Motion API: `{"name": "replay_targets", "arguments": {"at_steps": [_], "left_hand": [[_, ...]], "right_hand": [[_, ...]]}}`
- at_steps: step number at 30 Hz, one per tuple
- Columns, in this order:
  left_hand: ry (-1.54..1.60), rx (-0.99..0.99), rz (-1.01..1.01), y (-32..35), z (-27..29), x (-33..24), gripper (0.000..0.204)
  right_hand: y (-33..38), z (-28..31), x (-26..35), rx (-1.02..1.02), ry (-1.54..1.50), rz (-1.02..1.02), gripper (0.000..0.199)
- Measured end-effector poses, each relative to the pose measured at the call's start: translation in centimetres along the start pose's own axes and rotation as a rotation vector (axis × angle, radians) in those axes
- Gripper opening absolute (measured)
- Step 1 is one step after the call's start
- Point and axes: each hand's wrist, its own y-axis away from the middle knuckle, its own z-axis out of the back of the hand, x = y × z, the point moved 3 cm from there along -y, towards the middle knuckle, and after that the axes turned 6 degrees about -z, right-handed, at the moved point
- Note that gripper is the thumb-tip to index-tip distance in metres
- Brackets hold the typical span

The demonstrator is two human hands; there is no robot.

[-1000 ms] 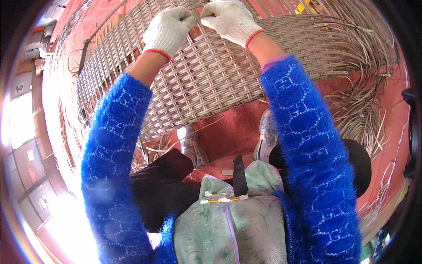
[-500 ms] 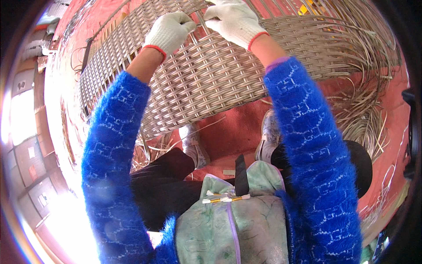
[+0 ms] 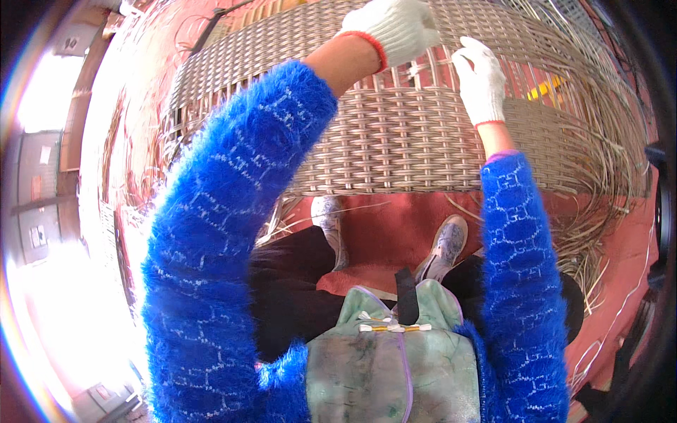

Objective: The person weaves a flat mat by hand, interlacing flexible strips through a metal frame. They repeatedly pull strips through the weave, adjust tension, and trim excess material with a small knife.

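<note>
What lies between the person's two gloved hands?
In the head view, an open stretch of the brown woven panel lies between the left hand and right hand, with red showing through its gaps.

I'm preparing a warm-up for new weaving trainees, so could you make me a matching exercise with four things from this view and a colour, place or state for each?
Column one:
1. Woven panel
2. Left hand
3. Left sleeve
4. Right shoe

Column two:
A. Fuzzy blue with a pale pattern
B. Resting on the red floor
C. Brownish, made of interlaced strips
D. Gloved in white

Pairs: 1-C, 2-D, 3-A, 4-B
</note>
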Motion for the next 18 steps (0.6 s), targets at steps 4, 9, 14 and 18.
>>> {"name": "replay_targets", "arguments": {"at_steps": [4,9,14,18], "left_hand": [[0.094,0.256,-0.178,5.0,0.3,-2.7,0.029],[0.519,0.849,-0.040,17.3,0.4,-0.5,0.028],[0.879,0.217,0.345,30.6,0.1,4.8,0.031],[1.160,-0.166,0.666,41.3,-6.8,5.2,0.031]], "right_hand": [[-0.1,0.1,-0.5,0.020,0.036,0.009,0.014],[-0.2,-0.3,-1.0,0.042,0.061,0.011,0.011],[-0.3,-0.4,-1.9,0.091,0.118,0.031,0.013],[-0.6,-0.3,-2.8,0.174,0.169,0.010,0.014]]}}
